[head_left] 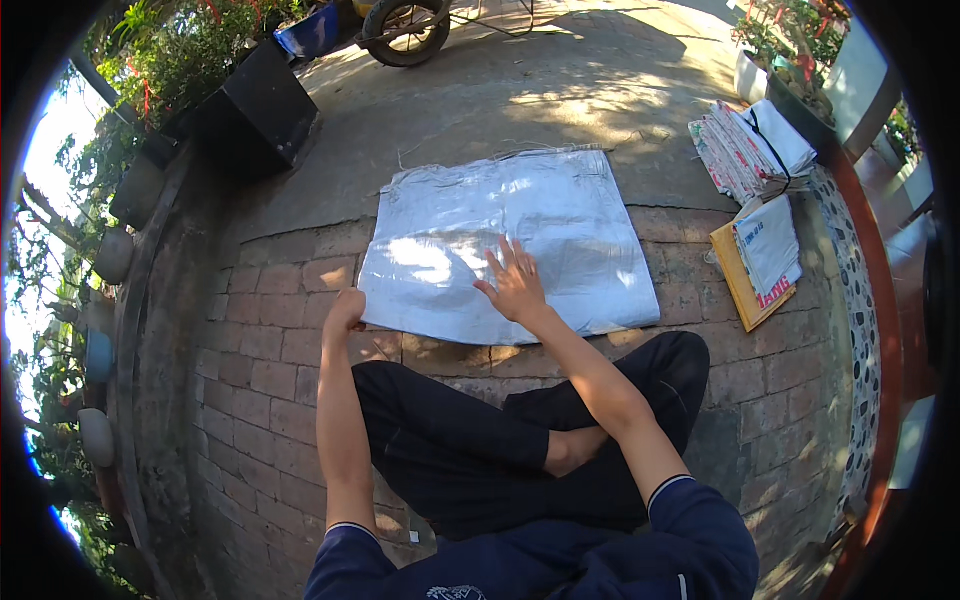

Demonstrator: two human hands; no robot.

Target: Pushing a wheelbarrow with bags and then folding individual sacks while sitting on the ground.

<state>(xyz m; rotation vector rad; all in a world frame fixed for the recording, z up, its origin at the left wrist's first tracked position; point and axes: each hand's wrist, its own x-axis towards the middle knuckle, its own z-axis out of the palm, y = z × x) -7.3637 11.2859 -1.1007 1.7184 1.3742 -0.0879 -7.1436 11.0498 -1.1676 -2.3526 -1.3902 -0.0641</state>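
A white woven sack (575, 255) lies spread on the brick ground in front of my crossed legs, with loose threads along its far edge and a few creases. My left hand (346, 310) is closed at the sack's near left corner, pinching its edge; the fingertips are mostly hidden. My right hand (518, 287) rests palm down near the sack's middle, its fingers spread and holding nothing. Patches of sunlight fall across the sack.
To the right, a tied stack of folded sacks (735, 155) lies beyond a yellow and white folded pile (768, 255). A black box-shaped planter (255, 105) stands far left, and a wheelbarrow wheel (408, 30) is at the back. Potted plants (790, 75) line the far right.
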